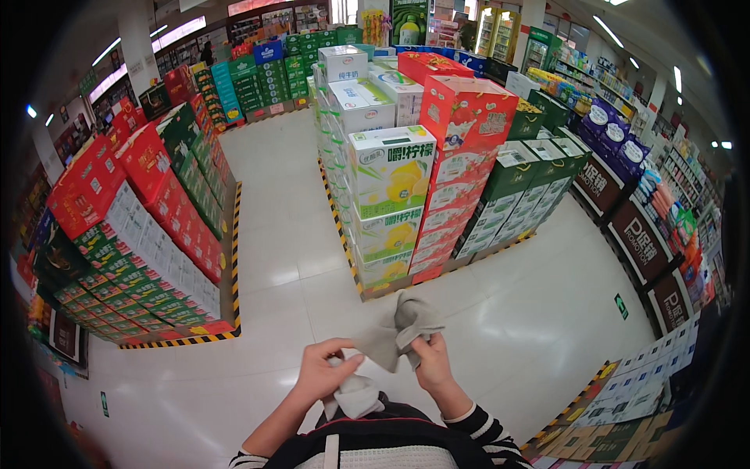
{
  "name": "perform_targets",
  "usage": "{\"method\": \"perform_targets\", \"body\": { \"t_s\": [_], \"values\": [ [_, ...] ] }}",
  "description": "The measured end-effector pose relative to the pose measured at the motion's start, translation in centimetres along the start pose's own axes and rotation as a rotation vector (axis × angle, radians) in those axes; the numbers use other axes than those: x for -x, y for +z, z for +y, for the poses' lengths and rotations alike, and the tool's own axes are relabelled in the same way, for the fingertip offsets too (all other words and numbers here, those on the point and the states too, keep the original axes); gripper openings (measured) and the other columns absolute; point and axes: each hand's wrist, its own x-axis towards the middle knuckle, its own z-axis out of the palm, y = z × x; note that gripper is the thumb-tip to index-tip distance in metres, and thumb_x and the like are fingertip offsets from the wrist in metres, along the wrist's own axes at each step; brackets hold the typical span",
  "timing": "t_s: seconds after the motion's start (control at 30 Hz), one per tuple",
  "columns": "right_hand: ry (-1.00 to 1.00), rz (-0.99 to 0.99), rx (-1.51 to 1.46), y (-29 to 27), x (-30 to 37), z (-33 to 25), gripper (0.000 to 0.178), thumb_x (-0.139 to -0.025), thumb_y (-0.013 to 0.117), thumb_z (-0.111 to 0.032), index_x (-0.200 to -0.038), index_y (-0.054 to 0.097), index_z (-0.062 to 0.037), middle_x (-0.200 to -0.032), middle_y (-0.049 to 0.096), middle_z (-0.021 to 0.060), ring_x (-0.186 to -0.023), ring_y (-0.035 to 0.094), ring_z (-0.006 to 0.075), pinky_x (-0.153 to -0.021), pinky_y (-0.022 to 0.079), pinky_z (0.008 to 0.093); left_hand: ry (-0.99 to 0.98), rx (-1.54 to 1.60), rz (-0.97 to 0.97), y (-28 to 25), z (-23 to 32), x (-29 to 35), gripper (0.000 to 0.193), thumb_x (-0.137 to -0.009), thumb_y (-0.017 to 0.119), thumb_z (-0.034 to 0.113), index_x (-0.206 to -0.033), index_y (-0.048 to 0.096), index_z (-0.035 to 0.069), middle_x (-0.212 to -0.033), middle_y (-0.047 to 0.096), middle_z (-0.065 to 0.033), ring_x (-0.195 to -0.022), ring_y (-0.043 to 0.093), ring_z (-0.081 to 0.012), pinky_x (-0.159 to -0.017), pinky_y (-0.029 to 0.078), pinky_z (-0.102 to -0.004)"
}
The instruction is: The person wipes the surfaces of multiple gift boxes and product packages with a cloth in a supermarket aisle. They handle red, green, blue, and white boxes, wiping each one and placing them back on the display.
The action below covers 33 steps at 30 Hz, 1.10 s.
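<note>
In front of my body, my right hand is closed round a bunched grey cloth, its thumb pressing on the folds. One corner of that cloth spreads toward my left hand. A paler, whitish cloth hangs crumpled under my left hand, whose fingers and thumb are curled over its top. Part of the left grip is hidden, and I cannot tell whether its fingertips also touch the grey cloth. Both hands are held above the floor, at about waist height.
Ahead stands a tall stack of yellow-and-white drink cartons beside red cartons and green gift boxes. Red and green boxes are piled at left. Striped tape edges the displays. More boxes lie at lower right.
</note>
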Motion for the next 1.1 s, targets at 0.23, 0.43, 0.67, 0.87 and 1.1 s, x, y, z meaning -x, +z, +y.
{"method": "perform_targets", "body": {
  "t_s": [0.23, 0.43, 0.67, 0.87, 1.1],
  "values": [
    [0.1, -0.086, -0.102, 1.2, -14.7, -1.3, 0.056, -0.095, 0.059, -0.005, -0.148, 0.041, -0.0045, -0.138, 0.057, 0.0093, -0.125, 0.057, 0.0229, -0.106, 0.047, 0.0387, 0.03, 0.191, -0.057, -1.5, -3.6, -14.2, 0.036, -0.083, 0.08, 0.012, -0.116, 0.071, 0.003, -0.081, 0.065, -0.0017, -0.076, 0.058, -0.0076, -0.072, 0.049, -0.0257],
    [-0.205, -0.284, 0.537, 3.6, -28.3, -2.0, 0.06, -0.083, 0.074, -0.002, -0.139, 0.053, -0.0005, -0.133, 0.061, 0.0087, -0.124, 0.057, 0.0195, -0.105, 0.045, 0.0345, 0.222, 0.293, -0.242, -4.6, -4.4, -29.5, 0.04, -0.085, 0.076, 0.011, -0.123, 0.068, 0.002, -0.089, 0.071, -0.0048, -0.074, 0.059, -0.0077, -0.074, 0.049, -0.0246],
    [-0.748, 0.151, 0.926, 1.6, -46.6, -14.2, 0.046, -0.092, 0.064, -0.008, -0.138, 0.059, -0.0041, -0.144, 0.056, 0.0135, -0.134, 0.052, 0.0278, -0.11, 0.041, 0.0408, 0.044, 0.653, 0.034, -7.8, -2.3, -45.3, 0.017, -0.092, 0.069, 0.008, -0.108, 0.067, 0.002, -0.098, 0.072, -0.0059, -0.076, 0.057, -0.006, -0.069, 0.046, -0.0222],
    [-0.622, -0.131, 1.753, 3.4, -55.5, -11.1, 0.041, -0.092, 0.068, -0.035, -0.131, 0.067, -0.0243, -0.144, 0.056, 0.0069, -0.14, 0.042, 0.0394, -0.114, 0.024, 0.0678, 0.245, 0.569, 0.607, -7.8, -2.2, -54.1, 0.018, -0.092, 0.069, 0.005, -0.108, 0.062, 0.005, -0.096, 0.061, -0.0029, -0.085, 0.055, -0.0086, -0.074, 0.044, -0.0228],
    [-0.661, -0.348, 1.646, 6.1, -56.1, -8.7, 0.041, -0.091, 0.069, -0.027, -0.133, 0.066, -0.0265, -0.149, 0.053, 0.0061, -0.141, 0.041, 0.041, -0.114, 0.026, 0.067, 0.607, -0.067, 0.51, -4.2, -2.0, -56.7, 0.038, -0.074, 0.076, 0.003, -0.109, 0.062, 0.006, -0.102, 0.06, -0.0084, -0.088, 0.056, -0.0213, -0.079, 0.044, -0.0334]
  ]
}}
